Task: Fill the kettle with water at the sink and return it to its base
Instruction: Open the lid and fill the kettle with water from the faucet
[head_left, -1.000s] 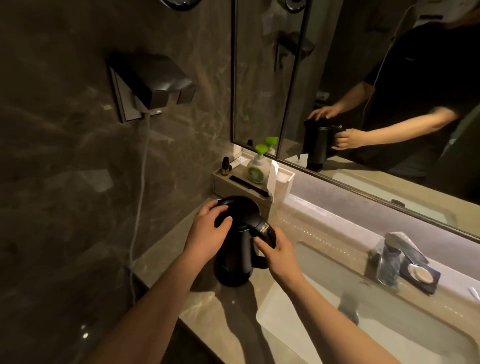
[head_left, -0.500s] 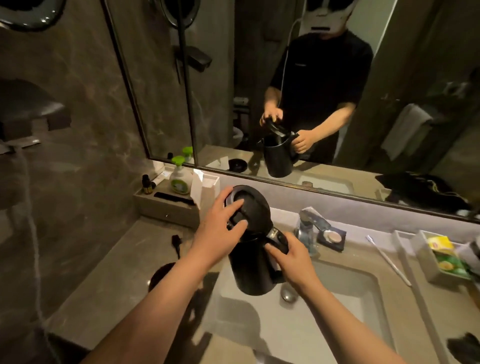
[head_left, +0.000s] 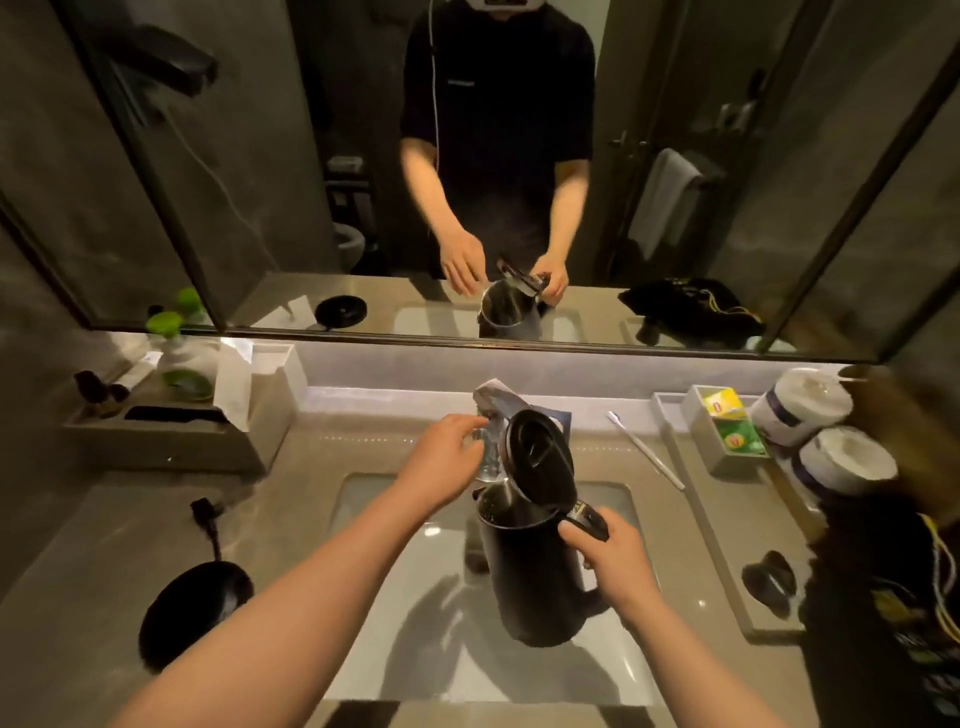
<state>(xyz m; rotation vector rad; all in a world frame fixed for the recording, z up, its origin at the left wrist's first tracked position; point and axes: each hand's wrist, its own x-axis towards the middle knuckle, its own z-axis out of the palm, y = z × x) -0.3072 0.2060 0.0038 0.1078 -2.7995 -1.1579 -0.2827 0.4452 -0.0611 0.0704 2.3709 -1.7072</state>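
Over the sink (head_left: 395, 613), my right hand (head_left: 605, 558) grips the open kettle (head_left: 540, 577) while my left hand (head_left: 441, 460), half-curled, nears the tap (head_left: 493, 402); a hard flow could splash the bench (head_left: 104, 545).

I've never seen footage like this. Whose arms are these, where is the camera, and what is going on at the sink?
There is no machine here: a person wears a camera on the head, so you look down along their own two arms. The mirror ahead reflects the same person. The right hand holds a black kettle by its handle over the sink, with the lid flipped open. The left hand reaches to the tap; no water is visible. The kettle's round base sits empty on the counter to the left. To the right lie a toothbrush, tea bags and paper rolls.
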